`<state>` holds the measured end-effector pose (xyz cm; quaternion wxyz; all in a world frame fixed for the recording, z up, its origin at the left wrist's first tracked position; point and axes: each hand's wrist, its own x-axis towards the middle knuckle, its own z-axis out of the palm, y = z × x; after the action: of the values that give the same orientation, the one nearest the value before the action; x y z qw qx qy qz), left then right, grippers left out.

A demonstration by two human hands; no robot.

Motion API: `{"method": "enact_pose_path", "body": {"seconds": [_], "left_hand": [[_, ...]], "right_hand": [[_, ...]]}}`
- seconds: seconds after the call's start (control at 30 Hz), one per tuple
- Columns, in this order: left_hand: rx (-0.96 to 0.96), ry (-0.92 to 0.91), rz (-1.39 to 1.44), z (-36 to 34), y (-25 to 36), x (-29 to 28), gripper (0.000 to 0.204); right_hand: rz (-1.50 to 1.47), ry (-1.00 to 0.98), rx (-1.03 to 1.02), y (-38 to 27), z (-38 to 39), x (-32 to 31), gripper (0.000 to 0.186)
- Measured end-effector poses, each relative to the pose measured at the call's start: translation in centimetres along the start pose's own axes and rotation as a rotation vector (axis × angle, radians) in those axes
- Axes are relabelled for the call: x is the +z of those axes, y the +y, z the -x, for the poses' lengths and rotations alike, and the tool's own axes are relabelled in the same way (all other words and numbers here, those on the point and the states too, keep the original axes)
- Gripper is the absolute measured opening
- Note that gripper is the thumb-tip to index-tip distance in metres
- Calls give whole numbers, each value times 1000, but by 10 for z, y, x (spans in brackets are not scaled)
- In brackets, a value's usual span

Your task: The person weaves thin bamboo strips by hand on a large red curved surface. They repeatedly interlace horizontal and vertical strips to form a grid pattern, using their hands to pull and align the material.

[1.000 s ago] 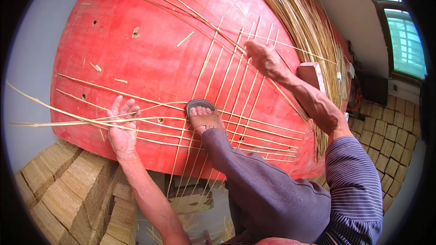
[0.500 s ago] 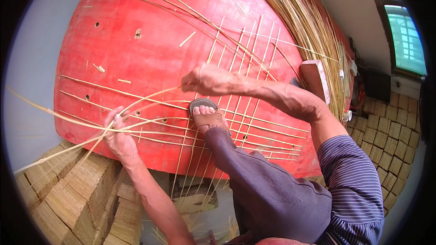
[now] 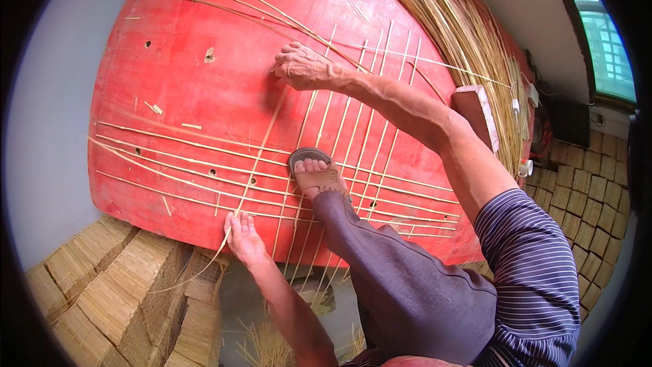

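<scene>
A pale bamboo strip (image 3: 261, 146) runs slantwise between my hands, across several long strips that lie flat on the red board. My right hand (image 3: 302, 66), closed on its far end, is over the middle of the board. At the board's near edge, my left hand (image 3: 246, 236) pinches the same strip, and its loose tail curves down to the left. To the right is an open grid of crossed bamboo strips (image 3: 370, 122). My sandalled foot (image 3: 316, 168) presses on the grid's left part and hides some crossings.
The red board (image 3: 204, 88) has small holes and bamboo scraps on it. Loose strips (image 3: 251, 7) lie at its far side. A brick-like block (image 3: 475, 119) sits beside a long bundle of strips (image 3: 448, 27). Stacked woven bamboo pieces (image 3: 102, 285) stand at the lower left.
My left hand has moved right and let go of the gathered strips, which now lie flat. My right hand has moved away from me, drawing the slanting strip straight.
</scene>
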<state>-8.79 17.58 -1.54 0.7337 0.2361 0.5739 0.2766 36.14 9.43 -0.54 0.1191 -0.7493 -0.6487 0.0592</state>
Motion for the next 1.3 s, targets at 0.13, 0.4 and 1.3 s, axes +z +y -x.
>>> {"method": "enact_pose_path", "body": {"seconds": [0.13, 0.4, 1.3], "left_hand": [[-2, 69, -49, 7, -3, 1, 37], [628, 78, -774, 47, 0, 26, 27], [67, 240, -86, 40, -37, 3, 32]], "right_hand": [[69, 155, 104, -2, 12, 6, 10], [328, 107, 753, 13, 24, -8, 34], [167, 292, 455, 44, 30, 2, 36]]}}
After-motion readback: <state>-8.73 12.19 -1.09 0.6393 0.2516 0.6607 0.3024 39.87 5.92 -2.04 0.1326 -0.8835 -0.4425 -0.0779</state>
